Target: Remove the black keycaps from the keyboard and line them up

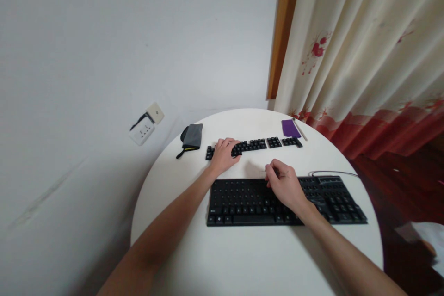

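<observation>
A black keyboard (255, 219) lies across the white round table. Its upper rows look bare of keycaps, while the lower rows have some. Behind it, several loose black keycaps (256, 144) are lined up in groups. My left hand (225, 153) rests over the left part of that line, thumb and fingers apart around the keycaps and hiding some of them. Above the keyboard's upper middle, my right hand (283, 184) is closed in a pinch on a small tool with thin wire ends (262, 174), which looks like a keycap puller. Most of it is hidden by the fingers.
A grey pouch (193, 137) with a black strap lies at the table's far left. At the far right are a purple cloth (290, 128) and a thin brush-like stick (300, 130). The keyboard's cable (335, 172) runs off right. A wall stands left, a curtain (347, 55) right.
</observation>
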The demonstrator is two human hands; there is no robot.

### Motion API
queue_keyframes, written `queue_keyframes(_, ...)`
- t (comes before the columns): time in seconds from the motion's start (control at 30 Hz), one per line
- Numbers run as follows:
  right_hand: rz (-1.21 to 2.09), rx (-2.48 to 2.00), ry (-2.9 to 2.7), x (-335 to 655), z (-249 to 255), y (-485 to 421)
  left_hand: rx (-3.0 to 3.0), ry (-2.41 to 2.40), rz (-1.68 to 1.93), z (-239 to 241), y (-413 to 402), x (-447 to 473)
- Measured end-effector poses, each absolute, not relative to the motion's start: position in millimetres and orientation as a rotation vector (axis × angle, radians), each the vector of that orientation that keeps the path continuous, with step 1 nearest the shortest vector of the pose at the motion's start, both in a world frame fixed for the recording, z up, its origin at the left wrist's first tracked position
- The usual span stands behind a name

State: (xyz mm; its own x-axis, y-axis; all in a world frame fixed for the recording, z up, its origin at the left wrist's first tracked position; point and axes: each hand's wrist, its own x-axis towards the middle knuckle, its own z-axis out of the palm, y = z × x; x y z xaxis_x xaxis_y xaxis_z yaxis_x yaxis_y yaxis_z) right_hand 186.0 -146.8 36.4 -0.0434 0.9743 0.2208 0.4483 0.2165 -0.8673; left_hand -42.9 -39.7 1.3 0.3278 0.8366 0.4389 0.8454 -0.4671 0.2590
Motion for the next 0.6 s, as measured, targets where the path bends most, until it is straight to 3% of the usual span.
queue_keyframes(0.27,1.102,-1.384,-1.667,194.8,40.0,-144.4,-2.848,-1.416,-0.947,23.4,-52.4,-28.3)
queue_keyframes(0.43,1.232,-1.448,-1.767,197.8,41.2,-148.9,-3.348,-1.126,-0.592,35.3,-80.5,-1.7)
queue_keyframes(0.6,1.327,-1.48,-1.783,198.9,40.1,-149.8,-3.481,-0.985,-0.511,34.4,-97.3,13.0)
